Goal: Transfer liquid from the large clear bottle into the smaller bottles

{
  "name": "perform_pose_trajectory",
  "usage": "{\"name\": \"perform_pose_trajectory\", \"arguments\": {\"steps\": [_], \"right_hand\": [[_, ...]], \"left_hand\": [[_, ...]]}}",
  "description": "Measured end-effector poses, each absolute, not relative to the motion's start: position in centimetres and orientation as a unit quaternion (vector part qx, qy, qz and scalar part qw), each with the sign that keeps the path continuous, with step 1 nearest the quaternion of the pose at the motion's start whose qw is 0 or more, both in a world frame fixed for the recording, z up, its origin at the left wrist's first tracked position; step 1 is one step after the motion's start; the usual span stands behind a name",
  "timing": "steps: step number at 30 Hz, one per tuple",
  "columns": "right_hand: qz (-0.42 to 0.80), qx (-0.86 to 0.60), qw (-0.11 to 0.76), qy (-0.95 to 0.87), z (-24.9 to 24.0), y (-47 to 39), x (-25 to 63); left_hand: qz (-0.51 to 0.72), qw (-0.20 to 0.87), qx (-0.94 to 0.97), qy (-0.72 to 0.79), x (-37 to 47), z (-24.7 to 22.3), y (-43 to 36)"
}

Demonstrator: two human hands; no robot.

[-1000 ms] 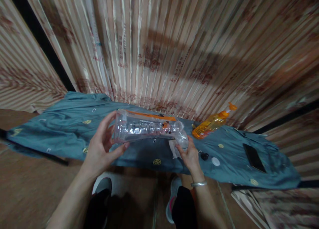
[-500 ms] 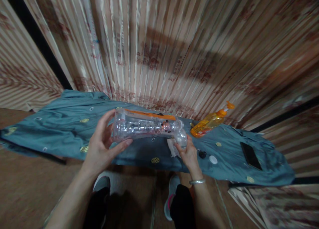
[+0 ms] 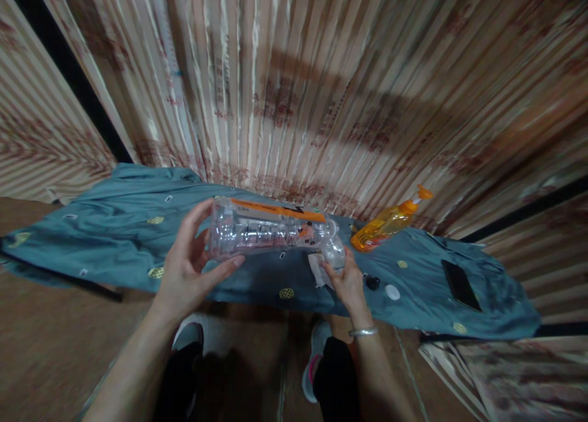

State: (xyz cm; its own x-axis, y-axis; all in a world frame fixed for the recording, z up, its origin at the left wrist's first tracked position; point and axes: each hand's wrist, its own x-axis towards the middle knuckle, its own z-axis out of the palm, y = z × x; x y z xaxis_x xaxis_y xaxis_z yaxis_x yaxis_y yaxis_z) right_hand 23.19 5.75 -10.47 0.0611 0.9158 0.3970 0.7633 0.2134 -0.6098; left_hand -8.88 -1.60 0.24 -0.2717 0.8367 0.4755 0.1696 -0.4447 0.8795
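Note:
A large clear plastic bottle (image 3: pixel 266 229) with an orange-edged label lies sideways in the air above the cloth. Its base end is gripped by my left hand (image 3: pixel 188 259), thumb below and fingers behind. At its other end, my right hand (image 3: pixel 346 281) holds a small clear rounded piece (image 3: pixel 334 252) that touches the bottle's neck. Whether the two are joined cannot be made out. A white tissue-like scrap (image 3: pixel 320 271) shows beside my right fingers.
On the teal cloth (image 3: pixel 257 281) lie a tilted orange pump bottle (image 3: pixel 383 227), a small black object (image 3: pixel 372 282), a white disc (image 3: pixel 392 292) and a black phone (image 3: pixel 460 285). Striped curtain hangs behind; black poles stand at both sides.
The large bottle has turned slightly about its length, so more of the orange-edged label shows. Both hands keep their hold in nearly the same places.

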Motion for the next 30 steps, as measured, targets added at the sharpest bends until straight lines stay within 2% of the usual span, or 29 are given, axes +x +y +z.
{"name": "perform_pose_trajectory", "arguments": {"steps": [30], "right_hand": [[0.099,-0.62,0.384,-0.677,-10.61,5.8,23.3]], "left_hand": [[0.644,0.269,0.542,0.468,-9.01,0.36,-1.89]]}}
